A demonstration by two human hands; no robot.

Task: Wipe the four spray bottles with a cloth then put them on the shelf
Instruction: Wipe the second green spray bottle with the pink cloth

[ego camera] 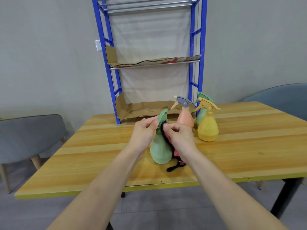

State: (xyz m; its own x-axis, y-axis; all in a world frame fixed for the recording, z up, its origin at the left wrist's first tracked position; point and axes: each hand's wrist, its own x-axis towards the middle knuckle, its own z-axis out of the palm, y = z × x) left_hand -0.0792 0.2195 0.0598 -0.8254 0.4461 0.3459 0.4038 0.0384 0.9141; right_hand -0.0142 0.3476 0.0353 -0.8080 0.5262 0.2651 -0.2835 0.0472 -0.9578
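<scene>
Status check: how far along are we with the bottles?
Done: nothing shelved; the blue shelf holds only cardboard. In hand: left hand pinches the trigger head of the near green bottle, right hand presses the cloth at its neck. Left: shelving all four; the peach bottle, rear green bottle and yellow bottle wait on the table, wiped or not I cannot tell.

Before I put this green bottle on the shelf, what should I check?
1. Left hand grips near green bottle by its head: ok.
2. Right hand holds cloth on its neck: ok.
3. Whole bottle wiped: cannot tell.
4. Shelf lower tier has room: ok.
5. Orange bottle, yellow bottle, far green bottle shelved: not ok, all on table.
</scene>
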